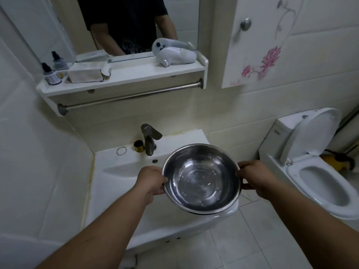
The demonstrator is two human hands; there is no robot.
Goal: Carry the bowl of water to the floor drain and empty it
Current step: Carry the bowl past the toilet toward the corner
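- Holding the steel bowl by its rim, you had your left hand on the near-left edge and your right hand on the right edge, each grip pinched onto the rim with the thumb over the lip and the fingers under it.
- The bowl hung in the air above the front right part of the white sink, roughly level, and its far rim sat near the faucet without touching it.
- Glints and faint ripples on the bowl's bottom suggested a shallow layer of clear water; how deep it stood, you could not tell from this view.
- As a judgement, the task was at its start: the bowl was lifted and in hand, but the carry was hardly under way, since you faced the mirror and the shelf.
- No floor drain showed anywhere on the tiled floor in view, so finding it, walking there and tipping the bowl all remained.
- The toilet stood open just to your right, close to the path; a level bowl and a slow turn would have kept the water in.
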